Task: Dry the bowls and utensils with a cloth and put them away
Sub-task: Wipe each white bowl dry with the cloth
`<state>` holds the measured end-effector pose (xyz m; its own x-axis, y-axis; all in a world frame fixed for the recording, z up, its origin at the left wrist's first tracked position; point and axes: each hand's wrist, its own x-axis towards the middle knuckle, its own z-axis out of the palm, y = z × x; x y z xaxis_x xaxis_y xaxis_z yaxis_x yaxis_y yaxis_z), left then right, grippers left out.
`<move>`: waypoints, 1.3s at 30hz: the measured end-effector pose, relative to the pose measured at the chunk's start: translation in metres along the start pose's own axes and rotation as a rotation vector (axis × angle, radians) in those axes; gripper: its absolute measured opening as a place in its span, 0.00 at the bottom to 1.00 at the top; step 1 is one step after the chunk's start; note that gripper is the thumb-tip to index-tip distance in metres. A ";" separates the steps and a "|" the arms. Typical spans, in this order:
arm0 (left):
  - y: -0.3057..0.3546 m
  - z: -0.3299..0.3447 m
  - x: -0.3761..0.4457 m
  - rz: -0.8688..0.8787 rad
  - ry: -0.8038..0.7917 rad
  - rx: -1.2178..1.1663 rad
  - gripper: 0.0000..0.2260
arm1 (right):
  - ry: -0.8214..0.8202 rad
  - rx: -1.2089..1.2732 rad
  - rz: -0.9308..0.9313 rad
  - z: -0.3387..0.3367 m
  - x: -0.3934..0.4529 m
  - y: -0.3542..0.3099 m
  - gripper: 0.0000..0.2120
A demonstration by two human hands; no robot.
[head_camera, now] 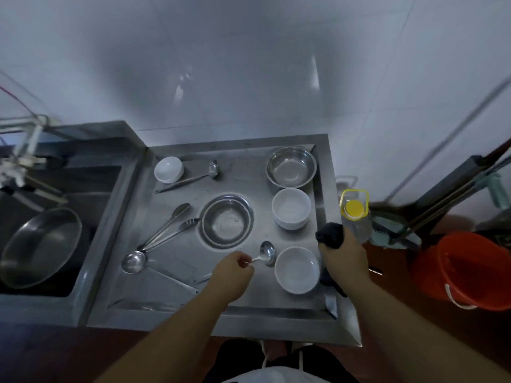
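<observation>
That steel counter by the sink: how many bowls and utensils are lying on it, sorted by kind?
White ceramic bowls: 3
Shiny steel bowls: 2
Long steel ladles: 2
Steel tongs: 1
Small steel spoon: 1, pinched by the left hand
Total: 9
The large steel basin in the sink is not counted.

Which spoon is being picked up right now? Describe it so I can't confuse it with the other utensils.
On the steel draining tray beside the sink, look at the near edge between the central steel dish and the nearest white bowl. The small spoon lies there, its handle pinched by the left hand; every other utensil lies untouched further left.
</observation>
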<state>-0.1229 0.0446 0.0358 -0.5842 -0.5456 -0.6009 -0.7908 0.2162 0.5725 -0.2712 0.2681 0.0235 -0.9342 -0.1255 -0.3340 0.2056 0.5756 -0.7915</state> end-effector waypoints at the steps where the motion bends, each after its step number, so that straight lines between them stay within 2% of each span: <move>1: -0.002 -0.008 0.000 0.009 0.004 0.012 0.07 | -0.019 -0.020 -0.044 0.004 0.001 -0.011 0.13; 7: -0.022 -0.055 0.005 0.017 0.057 0.012 0.11 | -0.138 -0.083 -0.214 0.048 -0.009 -0.071 0.18; 10: -0.037 -0.077 0.013 0.028 0.044 0.009 0.11 | -0.215 -0.095 -0.223 0.084 -0.020 -0.092 0.20; 17: -0.084 -0.151 0.066 0.095 -0.001 0.117 0.13 | -0.263 -0.198 -0.193 0.185 -0.040 -0.129 0.15; 24: -0.141 -0.235 0.135 0.144 -0.096 0.133 0.14 | -0.192 -0.302 -0.075 0.283 -0.059 -0.166 0.17; 28: -0.165 -0.276 0.163 0.143 -0.109 0.147 0.12 | -0.163 -0.236 0.000 0.327 -0.069 -0.184 0.18; 36: -0.164 -0.321 0.228 0.130 -0.111 0.224 0.14 | -0.110 -0.196 0.025 0.376 -0.041 -0.210 0.12; 39: -0.154 -0.329 0.255 0.094 -0.110 0.203 0.15 | -0.079 -0.204 0.024 0.384 -0.017 -0.217 0.13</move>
<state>-0.0900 -0.3941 -0.0219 -0.6646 -0.4265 -0.6135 -0.7459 0.4263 0.5117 -0.1882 -0.1648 0.0038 -0.9022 -0.1684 -0.3972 0.1568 0.7296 -0.6656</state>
